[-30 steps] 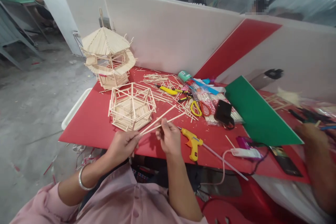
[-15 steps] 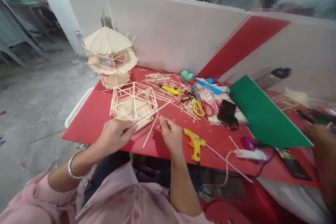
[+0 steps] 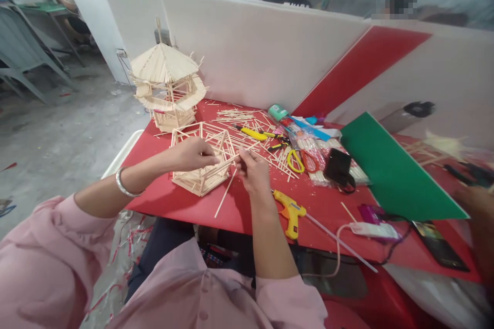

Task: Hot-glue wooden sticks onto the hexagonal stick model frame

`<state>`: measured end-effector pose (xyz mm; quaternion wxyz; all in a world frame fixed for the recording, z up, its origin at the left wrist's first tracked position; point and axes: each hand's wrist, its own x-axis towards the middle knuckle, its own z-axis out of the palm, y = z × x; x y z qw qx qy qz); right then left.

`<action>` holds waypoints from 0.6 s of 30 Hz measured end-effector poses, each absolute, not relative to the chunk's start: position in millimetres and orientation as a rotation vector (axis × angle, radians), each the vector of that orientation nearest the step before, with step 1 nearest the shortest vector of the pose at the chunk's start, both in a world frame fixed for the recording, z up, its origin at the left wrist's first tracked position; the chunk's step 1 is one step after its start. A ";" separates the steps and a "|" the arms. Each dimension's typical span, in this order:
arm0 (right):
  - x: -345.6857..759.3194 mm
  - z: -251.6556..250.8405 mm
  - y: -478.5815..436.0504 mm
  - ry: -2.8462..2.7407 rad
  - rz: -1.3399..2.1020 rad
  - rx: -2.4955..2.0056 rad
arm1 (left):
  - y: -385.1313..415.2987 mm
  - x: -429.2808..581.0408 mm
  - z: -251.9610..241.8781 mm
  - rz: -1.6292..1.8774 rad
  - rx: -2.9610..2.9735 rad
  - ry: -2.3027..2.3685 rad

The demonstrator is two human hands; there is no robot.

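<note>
Your right hand (image 3: 254, 170) pinches 1 wooden stick (image 3: 228, 161) beside the hexagonal stick frame (image 3: 199, 185), over which your left hand (image 3: 196, 154) curls, its grip unclear.

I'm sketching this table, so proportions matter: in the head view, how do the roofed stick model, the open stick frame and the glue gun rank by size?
1. Roofed stick model, largest though farthest
2. Open stick frame, partly hidden by the left hand
3. Glue gun, not counting its glue stick

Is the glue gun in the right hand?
No, the glue gun lies on the red table while the right hand pinches a thin stick.
</note>
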<state>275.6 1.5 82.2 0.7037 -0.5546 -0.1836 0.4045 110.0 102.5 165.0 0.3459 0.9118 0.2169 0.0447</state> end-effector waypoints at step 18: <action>283.1 66.7 11.9 -0.410 0.907 -1.179 | 105.9 131.8 152.0 0.008 2.461 0.651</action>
